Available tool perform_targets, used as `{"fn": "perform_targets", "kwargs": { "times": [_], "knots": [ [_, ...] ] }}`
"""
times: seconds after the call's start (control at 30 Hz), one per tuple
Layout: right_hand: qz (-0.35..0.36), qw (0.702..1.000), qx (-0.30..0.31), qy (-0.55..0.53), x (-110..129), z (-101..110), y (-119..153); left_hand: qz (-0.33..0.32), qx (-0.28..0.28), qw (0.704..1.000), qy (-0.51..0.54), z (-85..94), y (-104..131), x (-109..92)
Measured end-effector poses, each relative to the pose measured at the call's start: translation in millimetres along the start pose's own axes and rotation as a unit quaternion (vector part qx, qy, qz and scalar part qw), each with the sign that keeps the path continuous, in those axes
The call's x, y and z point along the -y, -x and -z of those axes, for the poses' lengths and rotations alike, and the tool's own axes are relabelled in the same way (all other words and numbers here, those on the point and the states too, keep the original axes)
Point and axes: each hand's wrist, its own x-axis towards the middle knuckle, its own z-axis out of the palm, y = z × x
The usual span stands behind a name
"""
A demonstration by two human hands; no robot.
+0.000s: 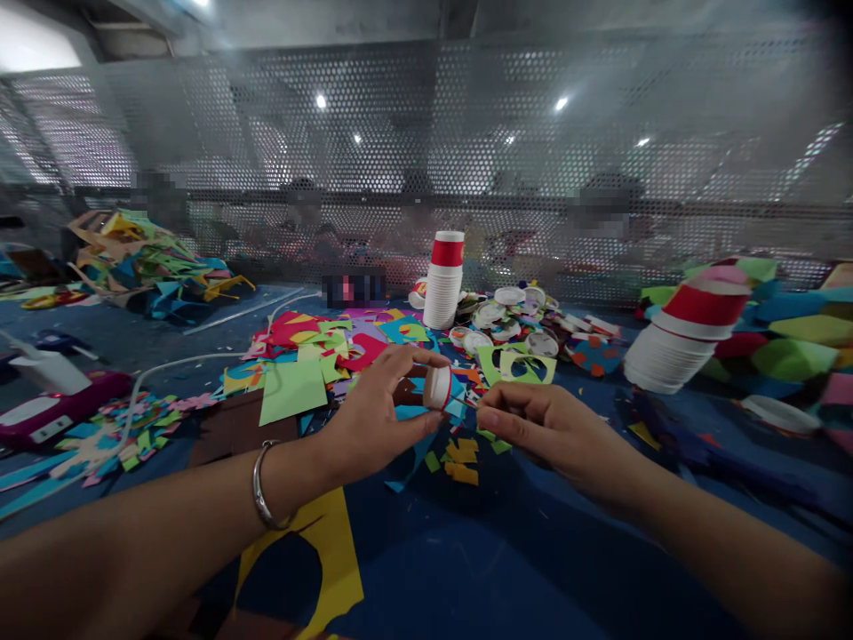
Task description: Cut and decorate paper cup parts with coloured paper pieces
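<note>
Between the fingertips and thumb of my left hand (379,400) is a cut-off paper cup bottom (438,388), short, round and white with a red edge, tipped on its side. My right hand (533,418) is closed in a pinch just to its right. A thin, light sliver shows at those fingertips, pointing at the cup bottom; what it is, I cannot make out. Below both hands lie small orange paper pieces (462,460) and a few green scraps. A silver bangle (261,484) circles my left wrist.
A stack of paper cups (441,293) stands behind my hands; another cup stack (686,333) leans at right. Cut cup pieces (510,320) are heaped between them. Coloured paper scraps, a green sheet (291,391), a yellow cutout (339,560) and a purple device (63,413) lie leftward. Perforated metal screens stand behind.
</note>
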Motion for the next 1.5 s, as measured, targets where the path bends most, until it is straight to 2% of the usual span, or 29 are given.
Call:
{"fn": "perform_targets", "kwargs": {
  "times": [0.33,1.17,1.27,1.37,1.5],
  "knots": [
    [-0.006,1.0,0.01,-0.026,-0.9,-0.4,-0.8,-0.009,0.027,0.999,-0.038,0.4,2.2,-5.2],
    [-0.005,0.999,0.013,-0.042,-1.7,-1.1,-0.2,-0.031,0.025,0.997,-0.069,1.9,1.0,-5.7],
    [-0.009,0.998,0.013,-0.064,-1.4,-1.7,-0.6,-0.014,0.028,0.998,-0.063,2.9,1.1,-5.7],
    [-0.019,0.996,0.012,-0.085,0.2,-2.3,-0.1,0.031,0.042,0.996,-0.069,4.8,-0.1,-7.5],
    [-0.013,0.998,-0.004,-0.066,0.3,-4.2,-0.5,0.06,0.077,0.989,-0.109,6.2,-2.0,-10.2]
  ]
}}
